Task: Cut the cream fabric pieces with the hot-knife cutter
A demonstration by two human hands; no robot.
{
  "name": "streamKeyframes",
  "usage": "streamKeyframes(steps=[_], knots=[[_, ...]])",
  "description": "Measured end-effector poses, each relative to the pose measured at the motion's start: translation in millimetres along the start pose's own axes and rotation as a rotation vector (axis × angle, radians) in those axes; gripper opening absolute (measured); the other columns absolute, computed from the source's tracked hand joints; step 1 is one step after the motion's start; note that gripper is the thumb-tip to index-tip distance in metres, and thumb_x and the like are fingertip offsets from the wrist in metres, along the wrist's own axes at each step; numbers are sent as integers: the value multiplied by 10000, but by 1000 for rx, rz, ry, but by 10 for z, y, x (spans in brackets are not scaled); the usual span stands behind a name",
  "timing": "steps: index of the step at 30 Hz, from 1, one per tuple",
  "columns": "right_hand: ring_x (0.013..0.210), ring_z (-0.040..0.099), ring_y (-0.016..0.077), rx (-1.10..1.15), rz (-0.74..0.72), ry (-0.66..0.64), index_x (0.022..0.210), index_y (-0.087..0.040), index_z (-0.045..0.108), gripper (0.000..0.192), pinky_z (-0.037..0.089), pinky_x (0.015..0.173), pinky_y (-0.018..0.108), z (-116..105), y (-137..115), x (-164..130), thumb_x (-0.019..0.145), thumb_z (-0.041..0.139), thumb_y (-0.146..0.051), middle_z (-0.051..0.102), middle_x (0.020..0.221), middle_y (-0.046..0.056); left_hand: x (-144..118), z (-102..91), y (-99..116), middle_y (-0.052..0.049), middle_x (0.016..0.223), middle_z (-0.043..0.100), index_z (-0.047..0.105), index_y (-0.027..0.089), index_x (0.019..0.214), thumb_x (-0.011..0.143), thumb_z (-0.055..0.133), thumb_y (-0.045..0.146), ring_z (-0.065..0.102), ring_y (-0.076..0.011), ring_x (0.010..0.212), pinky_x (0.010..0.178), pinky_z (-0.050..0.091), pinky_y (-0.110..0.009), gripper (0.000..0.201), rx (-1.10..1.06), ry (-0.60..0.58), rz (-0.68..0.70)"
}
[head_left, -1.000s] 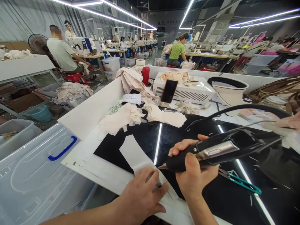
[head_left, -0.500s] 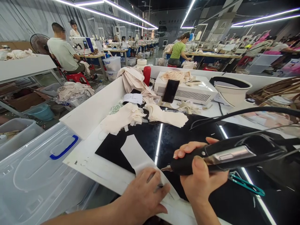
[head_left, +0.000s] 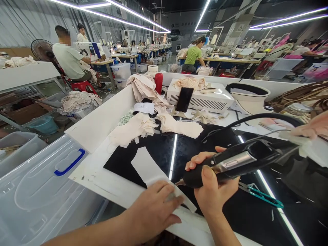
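Note:
A white curved strip of material (head_left: 146,167) lies over the edge of the black glossy cutting mat (head_left: 194,153). My left hand (head_left: 156,205) rests on the strip's lower part, fingers apart and partly blurred. In my closed right hand (head_left: 212,184) is a black corded cutting tool (head_left: 230,164) with a metal lever. Its pointed metal tip meets the strip's right edge beside my left fingers; whether it touches is not clear. Teal thread snips (head_left: 266,198) lie on the mat behind my right hand.
Stacked cream fabric pieces (head_left: 135,128) and a second stack (head_left: 179,126) lie ahead. Behind them are a phone (head_left: 184,99), a vented white box (head_left: 202,97) and a red cylinder (head_left: 158,83). Another person's hand (head_left: 314,126) reaches in from the right. A lidded plastic bin (head_left: 46,191) stands left.
The cutting tool and my right hand have shifted slightly left and toward the strip. My left hand moved a little. Another person's hand with pale material has come in at the right.

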State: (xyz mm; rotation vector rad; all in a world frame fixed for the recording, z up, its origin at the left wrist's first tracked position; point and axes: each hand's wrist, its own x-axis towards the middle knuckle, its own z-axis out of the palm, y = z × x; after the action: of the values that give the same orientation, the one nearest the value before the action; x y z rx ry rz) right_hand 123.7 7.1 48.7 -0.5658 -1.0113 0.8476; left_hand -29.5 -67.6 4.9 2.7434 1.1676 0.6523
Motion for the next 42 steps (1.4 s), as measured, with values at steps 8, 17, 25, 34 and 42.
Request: streamKeyframes(steps=[8, 17, 25, 34, 42], knots=[[585, 623, 157, 7, -7, 52, 1194, -253, 629, 421, 563, 514, 315, -19, -220, 146, 816, 816, -254, 699, 777, -39, 4, -252, -429, -92, 1352, 677, 573, 148, 1328, 908, 491, -73, 605, -210, 1274, 1118, 512, -352, 482, -14, -115, 47], [560, 605, 160, -12, 20, 73, 1153, -238, 651, 436, 566, 466, 308, -223, -510, 2, 788, 875, -324, 687, 735, -28, 153, -109, -142, -92, 1172, 682, 599, 132, 1263, 984, 715, 248, 638, -253, 918, 750, 552, -374, 324, 357, -193, -167], [573, 618, 161, -31, -18, 103, 1176, -244, 645, 413, 567, 493, 326, -310, -440, -12, 808, 830, -269, 690, 762, -26, 176, -224, -145, -51, 968, 662, 624, 148, 1130, 986, 656, 139, 635, -251, 816, 670, 541, -382, 148, 375, -179, -161], [601, 625, 162, -49, -38, 73, 1223, -262, 619, 400, 577, 531, 342, -326, -355, -50, 863, 792, -269, 678, 805, -28, 316, -181, -115, -61, 1029, 693, 637, 128, 1096, 1059, 484, 52, 652, -192, 1015, 959, 554, -325, 175, 75, -50, 233], [639, 637, 167, -60, -50, 40, 1262, -259, 609, 421, 580, 556, 343, -381, -297, -112, 875, 775, -238, 673, 834, -14, 481, 2, -177, -66, 1019, 705, 667, 147, 1031, 1080, 494, 81, 667, -167, 1046, 975, 548, -284, 191, 48, -85, 395]])
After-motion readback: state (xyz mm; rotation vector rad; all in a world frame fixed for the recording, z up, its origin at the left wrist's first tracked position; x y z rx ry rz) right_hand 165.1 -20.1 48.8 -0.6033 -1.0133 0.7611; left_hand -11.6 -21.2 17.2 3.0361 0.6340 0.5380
